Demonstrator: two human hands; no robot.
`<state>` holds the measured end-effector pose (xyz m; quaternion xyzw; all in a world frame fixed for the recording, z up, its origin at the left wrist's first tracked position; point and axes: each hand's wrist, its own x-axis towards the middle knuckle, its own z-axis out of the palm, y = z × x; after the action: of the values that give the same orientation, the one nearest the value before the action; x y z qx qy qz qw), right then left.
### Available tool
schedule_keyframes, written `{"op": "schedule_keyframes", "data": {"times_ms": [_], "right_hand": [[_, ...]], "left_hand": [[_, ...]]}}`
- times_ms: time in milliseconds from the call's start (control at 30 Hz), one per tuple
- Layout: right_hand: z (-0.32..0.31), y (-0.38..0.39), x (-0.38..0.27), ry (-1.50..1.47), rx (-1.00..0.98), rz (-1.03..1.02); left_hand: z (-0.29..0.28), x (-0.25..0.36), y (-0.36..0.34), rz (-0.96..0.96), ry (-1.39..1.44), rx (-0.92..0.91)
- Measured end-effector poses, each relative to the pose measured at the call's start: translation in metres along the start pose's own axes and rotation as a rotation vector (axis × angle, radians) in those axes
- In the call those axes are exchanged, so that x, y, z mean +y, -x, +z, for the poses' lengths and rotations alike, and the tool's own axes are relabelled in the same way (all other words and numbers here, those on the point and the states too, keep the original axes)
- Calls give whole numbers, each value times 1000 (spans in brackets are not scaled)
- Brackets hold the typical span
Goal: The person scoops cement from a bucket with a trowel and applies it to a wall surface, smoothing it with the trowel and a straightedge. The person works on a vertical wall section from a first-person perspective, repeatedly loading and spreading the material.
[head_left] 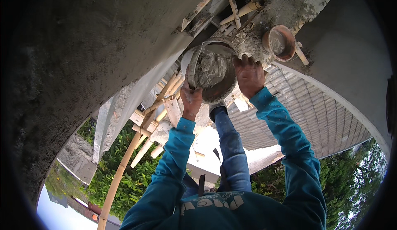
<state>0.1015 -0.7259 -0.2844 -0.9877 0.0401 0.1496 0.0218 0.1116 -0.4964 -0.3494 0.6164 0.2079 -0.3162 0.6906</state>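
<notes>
Between left hand (192, 100) and right hand (249, 77), a bucket (225, 86) of mortar (210, 69) is gripped; likely heavy and stiff, it is best held on opposite sides.

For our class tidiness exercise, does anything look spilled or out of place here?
Yes: grey mortar looks spilled on the ledge beside the brown pot, outside any container; the right sleeve is also speckled.
</notes>
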Motion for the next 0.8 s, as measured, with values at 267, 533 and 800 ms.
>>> {"op": "schedule_keyframes", "data": {"times_ms": [267, 533, 800], "right_hand": [[-53, 28, -18, -9, -67, -343], [-46, 50, 51, -1, 53, -17], [-20, 54, 38, -366, -302, -46]], "left_hand": [[0, 19, -4, 209, -66, -40], [14, 22, 10, 242, 52, 40], [27, 59, 48, 330, 76, -15]]}}
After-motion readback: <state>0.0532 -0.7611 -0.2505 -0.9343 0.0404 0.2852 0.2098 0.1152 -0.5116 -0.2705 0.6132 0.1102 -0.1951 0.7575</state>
